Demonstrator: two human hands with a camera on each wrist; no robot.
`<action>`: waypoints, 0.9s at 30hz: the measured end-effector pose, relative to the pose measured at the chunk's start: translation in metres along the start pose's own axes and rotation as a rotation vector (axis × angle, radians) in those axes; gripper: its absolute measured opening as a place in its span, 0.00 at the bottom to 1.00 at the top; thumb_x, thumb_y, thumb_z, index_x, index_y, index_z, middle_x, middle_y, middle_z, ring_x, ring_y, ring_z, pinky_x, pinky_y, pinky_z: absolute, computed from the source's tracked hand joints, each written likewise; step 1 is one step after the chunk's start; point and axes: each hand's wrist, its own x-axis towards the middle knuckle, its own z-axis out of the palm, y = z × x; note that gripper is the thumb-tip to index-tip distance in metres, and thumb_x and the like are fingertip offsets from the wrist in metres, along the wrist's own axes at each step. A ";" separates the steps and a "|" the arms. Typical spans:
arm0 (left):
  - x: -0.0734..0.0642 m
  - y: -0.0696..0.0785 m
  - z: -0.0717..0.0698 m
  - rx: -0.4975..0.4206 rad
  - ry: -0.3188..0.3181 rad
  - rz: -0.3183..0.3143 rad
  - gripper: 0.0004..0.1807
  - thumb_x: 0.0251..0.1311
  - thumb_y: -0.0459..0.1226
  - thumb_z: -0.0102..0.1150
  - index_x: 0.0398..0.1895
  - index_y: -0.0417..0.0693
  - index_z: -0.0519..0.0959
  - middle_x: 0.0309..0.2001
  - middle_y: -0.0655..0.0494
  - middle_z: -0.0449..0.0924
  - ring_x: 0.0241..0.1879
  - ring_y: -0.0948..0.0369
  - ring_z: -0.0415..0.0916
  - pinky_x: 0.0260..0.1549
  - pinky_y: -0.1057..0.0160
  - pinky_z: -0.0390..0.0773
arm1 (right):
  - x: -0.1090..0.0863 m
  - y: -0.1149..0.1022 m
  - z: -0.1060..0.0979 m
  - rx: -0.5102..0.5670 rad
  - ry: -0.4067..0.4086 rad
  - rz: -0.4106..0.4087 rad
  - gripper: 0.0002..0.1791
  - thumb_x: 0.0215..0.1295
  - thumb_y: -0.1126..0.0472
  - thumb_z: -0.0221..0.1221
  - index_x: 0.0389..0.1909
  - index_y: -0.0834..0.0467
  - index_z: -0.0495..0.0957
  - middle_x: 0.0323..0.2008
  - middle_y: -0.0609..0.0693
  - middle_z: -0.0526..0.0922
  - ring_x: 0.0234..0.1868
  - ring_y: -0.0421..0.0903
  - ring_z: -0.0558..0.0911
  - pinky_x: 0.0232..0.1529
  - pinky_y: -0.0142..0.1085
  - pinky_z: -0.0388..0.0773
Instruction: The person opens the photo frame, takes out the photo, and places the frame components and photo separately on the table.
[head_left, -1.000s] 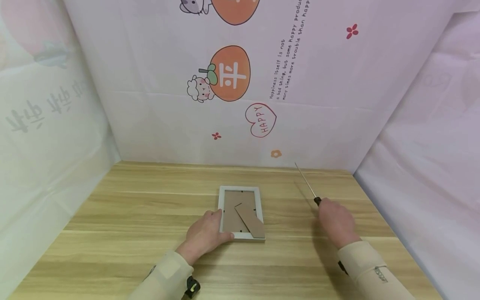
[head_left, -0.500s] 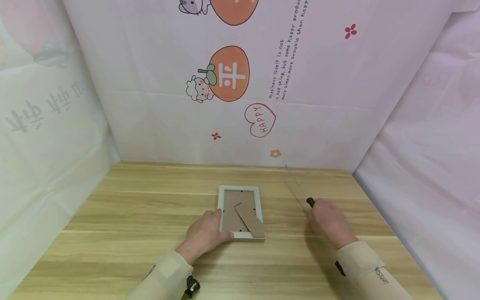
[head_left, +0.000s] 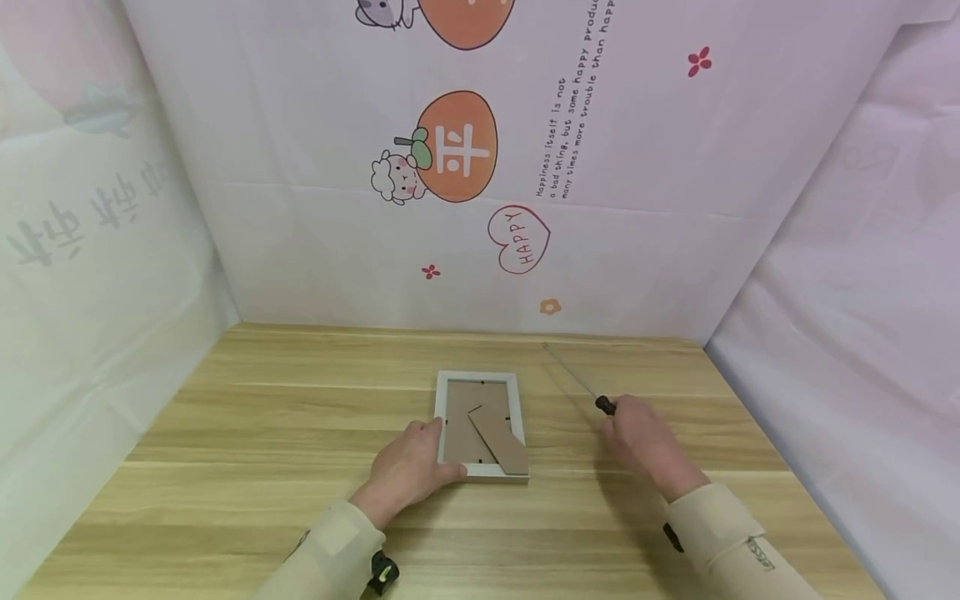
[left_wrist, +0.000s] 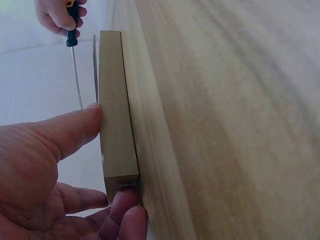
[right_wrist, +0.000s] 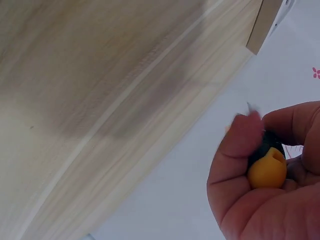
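Note:
A picture frame [head_left: 442, 400] with a pale grey rim lies face down near the middle of the table. Its brown backing board [head_left: 463, 437] and slanted stand leg [head_left: 501, 442] show, with small black tabs around the edge. My left hand [head_left: 408, 462] grips the near left corner, thumb over the near rim and fingers along the left side. In the left wrist view, the thumb presses the frame's edge [left_wrist: 117, 110]. To the right, my right hand [head_left: 645, 442] holds a screwdriver [head_left: 603, 405] above the table. Its thin shaft points away and leftward; the handle is black with a yellow end [right_wrist: 267, 172].
The wood-grain table [head_left: 300, 400] meets a white printed cloth wall [head_left: 337, 250] at the back. Further white cloth walls stand at the left [head_left: 112, 275] and right [head_left: 847, 333].
My right hand has moved left with the screwdriver, and its tip has swung left and lower, nearer the picture frame. The left hand and the picture frame have stayed in place.

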 end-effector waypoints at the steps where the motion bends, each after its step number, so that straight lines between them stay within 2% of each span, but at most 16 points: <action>1: 0.000 0.000 0.000 0.002 -0.003 -0.003 0.50 0.56 0.57 0.73 0.74 0.35 0.68 0.66 0.35 0.75 0.61 0.41 0.78 0.56 0.42 0.81 | -0.001 -0.001 0.000 0.016 -0.003 -0.003 0.21 0.72 0.64 0.46 0.55 0.77 0.72 0.33 0.58 0.77 0.27 0.50 0.73 0.26 0.40 0.73; 5: 0.000 0.002 -0.001 0.011 -0.011 -0.009 0.50 0.57 0.57 0.73 0.74 0.35 0.68 0.67 0.35 0.74 0.61 0.41 0.78 0.57 0.42 0.80 | -0.004 -0.006 -0.002 0.069 -0.018 0.009 0.26 0.73 0.60 0.45 0.60 0.77 0.70 0.35 0.58 0.78 0.28 0.50 0.73 0.28 0.40 0.72; 9: 0.000 0.002 -0.001 0.009 -0.006 -0.005 0.50 0.58 0.57 0.72 0.74 0.34 0.67 0.68 0.34 0.72 0.62 0.39 0.76 0.59 0.41 0.79 | -0.006 -0.011 -0.004 0.072 -0.008 0.005 0.27 0.72 0.57 0.46 0.62 0.73 0.71 0.42 0.59 0.80 0.33 0.51 0.75 0.34 0.42 0.73; 12: 0.003 0.003 0.000 0.004 0.001 0.001 0.52 0.58 0.58 0.71 0.75 0.33 0.65 0.71 0.32 0.69 0.65 0.37 0.74 0.62 0.40 0.77 | -0.006 -0.015 -0.004 0.079 -0.004 -0.004 0.27 0.72 0.56 0.47 0.63 0.71 0.72 0.44 0.59 0.81 0.34 0.51 0.75 0.36 0.43 0.74; 14: 0.004 0.004 0.001 0.007 0.005 0.002 0.53 0.58 0.59 0.71 0.76 0.33 0.64 0.73 0.33 0.67 0.67 0.35 0.71 0.65 0.39 0.74 | -0.007 -0.018 -0.003 0.087 -0.014 -0.009 0.23 0.75 0.55 0.46 0.57 0.69 0.75 0.38 0.57 0.81 0.32 0.50 0.75 0.33 0.42 0.73; 16: 0.006 0.005 0.001 0.022 0.006 0.006 0.53 0.58 0.59 0.70 0.76 0.33 0.64 0.75 0.34 0.65 0.68 0.35 0.69 0.67 0.39 0.73 | -0.008 -0.020 -0.003 0.093 -0.015 -0.023 0.20 0.78 0.54 0.45 0.46 0.66 0.78 0.32 0.54 0.78 0.29 0.49 0.73 0.31 0.40 0.70; 19: 0.008 0.004 0.002 0.041 0.005 0.014 0.55 0.58 0.61 0.71 0.76 0.33 0.63 0.77 0.36 0.62 0.69 0.34 0.68 0.67 0.40 0.72 | -0.010 -0.023 -0.003 0.104 -0.029 -0.038 0.20 0.82 0.51 0.44 0.32 0.58 0.73 0.24 0.51 0.70 0.25 0.47 0.69 0.28 0.39 0.67; 21: 0.010 0.003 0.003 0.050 0.000 0.019 0.56 0.57 0.62 0.71 0.76 0.33 0.63 0.78 0.37 0.61 0.68 0.35 0.68 0.65 0.41 0.74 | -0.011 -0.025 -0.003 0.090 -0.029 -0.048 0.20 0.83 0.50 0.44 0.30 0.56 0.72 0.24 0.50 0.70 0.25 0.47 0.69 0.28 0.39 0.66; 27: 0.014 0.002 0.004 0.055 -0.006 0.038 0.56 0.54 0.62 0.73 0.76 0.35 0.65 0.79 0.39 0.60 0.64 0.38 0.71 0.60 0.42 0.77 | -0.014 -0.031 -0.004 0.036 -0.017 -0.077 0.17 0.82 0.50 0.48 0.36 0.56 0.76 0.26 0.49 0.74 0.27 0.46 0.72 0.29 0.40 0.69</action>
